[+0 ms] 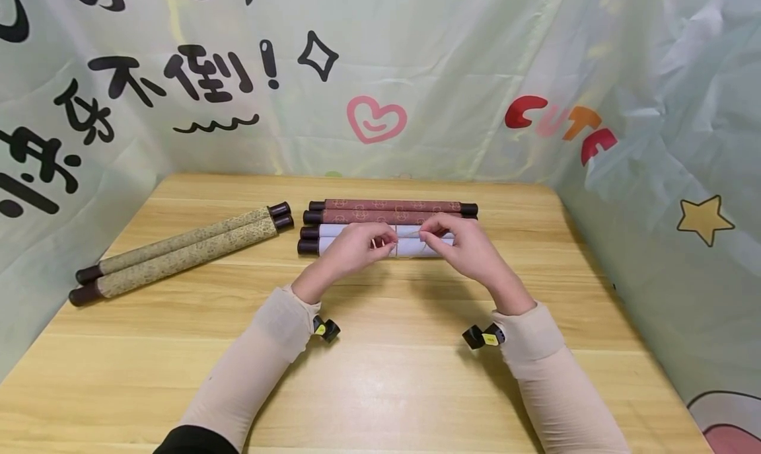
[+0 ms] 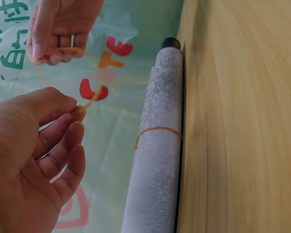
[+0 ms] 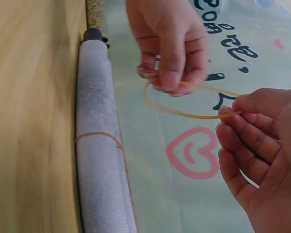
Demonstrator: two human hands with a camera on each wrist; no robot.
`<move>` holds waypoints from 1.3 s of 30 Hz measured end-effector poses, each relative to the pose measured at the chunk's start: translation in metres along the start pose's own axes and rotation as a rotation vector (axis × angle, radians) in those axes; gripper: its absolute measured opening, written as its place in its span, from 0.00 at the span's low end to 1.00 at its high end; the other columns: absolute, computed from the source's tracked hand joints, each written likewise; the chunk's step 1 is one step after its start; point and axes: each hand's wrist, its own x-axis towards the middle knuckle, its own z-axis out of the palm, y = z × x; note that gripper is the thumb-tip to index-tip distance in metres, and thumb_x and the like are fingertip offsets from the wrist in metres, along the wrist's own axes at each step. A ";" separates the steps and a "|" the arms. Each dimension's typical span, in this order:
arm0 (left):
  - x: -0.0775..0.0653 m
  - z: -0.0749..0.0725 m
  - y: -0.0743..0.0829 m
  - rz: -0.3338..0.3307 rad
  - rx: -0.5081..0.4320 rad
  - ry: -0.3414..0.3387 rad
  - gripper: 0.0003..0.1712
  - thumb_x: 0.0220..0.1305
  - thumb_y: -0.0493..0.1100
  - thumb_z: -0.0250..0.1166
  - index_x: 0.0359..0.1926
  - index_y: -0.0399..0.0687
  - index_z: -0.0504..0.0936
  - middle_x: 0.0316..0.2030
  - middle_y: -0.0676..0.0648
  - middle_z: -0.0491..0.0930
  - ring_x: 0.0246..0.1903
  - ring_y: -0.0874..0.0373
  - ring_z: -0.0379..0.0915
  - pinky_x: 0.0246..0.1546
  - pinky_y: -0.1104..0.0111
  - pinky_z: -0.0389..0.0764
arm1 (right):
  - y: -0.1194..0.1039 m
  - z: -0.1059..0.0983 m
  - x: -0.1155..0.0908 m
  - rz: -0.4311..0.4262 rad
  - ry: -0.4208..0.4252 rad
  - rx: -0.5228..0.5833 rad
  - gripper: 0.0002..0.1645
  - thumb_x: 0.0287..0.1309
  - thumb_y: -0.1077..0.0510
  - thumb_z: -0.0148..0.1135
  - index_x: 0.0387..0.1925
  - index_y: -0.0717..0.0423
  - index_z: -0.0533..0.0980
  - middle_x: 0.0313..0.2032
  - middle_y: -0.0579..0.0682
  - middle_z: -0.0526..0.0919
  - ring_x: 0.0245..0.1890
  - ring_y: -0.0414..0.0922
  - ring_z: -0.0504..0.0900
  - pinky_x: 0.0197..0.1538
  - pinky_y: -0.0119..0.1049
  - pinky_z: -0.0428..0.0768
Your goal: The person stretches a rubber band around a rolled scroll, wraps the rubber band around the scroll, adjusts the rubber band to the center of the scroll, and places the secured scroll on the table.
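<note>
Pale green cloth (image 1: 440,64) backs a thin, looped amber band (image 3: 203,117).

Covered, cropped or too fine to trace.
In the head view, the right hand (image 1: 470,246) hides the near-right end of the pale white, flower-patterned paired roll (image 1: 416,248) below it and part of the maroon, gold-patterned paired roll (image 1: 380,216) just beyond; the left hand (image 1: 357,246) covers another stretch of the white one. Between the hands, the thin yellow-orange elastic loop (image 3: 199,116) is barely discernible there, and fingertips cover bits of it in both wrist views, whose bottom edges crop the white roll. Past the left hand, the right wrist view cuts the olive-gold, mottled roll (image 3: 96,14) to a sliver.
</note>
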 end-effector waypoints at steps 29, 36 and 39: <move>-0.024 -0.031 -0.029 -0.133 0.065 -0.064 0.16 0.69 0.52 0.62 0.46 0.46 0.83 0.38 0.53 0.83 0.35 0.62 0.78 0.37 0.65 0.80 | 0.001 -0.008 -0.001 0.028 0.032 -0.120 0.08 0.66 0.54 0.62 0.41 0.53 0.82 0.37 0.44 0.85 0.34 0.42 0.79 0.35 0.40 0.76; -0.040 -0.052 -0.047 -0.170 0.145 -0.077 0.15 0.69 0.50 0.62 0.47 0.46 0.83 0.42 0.50 0.83 0.40 0.56 0.79 0.43 0.60 0.80 | 0.002 -0.009 0.000 0.008 0.042 -0.147 0.07 0.65 0.55 0.63 0.40 0.52 0.83 0.37 0.46 0.85 0.34 0.43 0.80 0.35 0.40 0.77; -0.047 -0.058 -0.055 -0.172 0.199 -0.077 0.15 0.68 0.50 0.63 0.47 0.46 0.83 0.43 0.49 0.83 0.41 0.55 0.79 0.44 0.58 0.80 | 0.002 -0.008 0.000 0.019 0.033 -0.142 0.07 0.65 0.55 0.63 0.40 0.52 0.83 0.37 0.45 0.85 0.34 0.42 0.80 0.35 0.40 0.77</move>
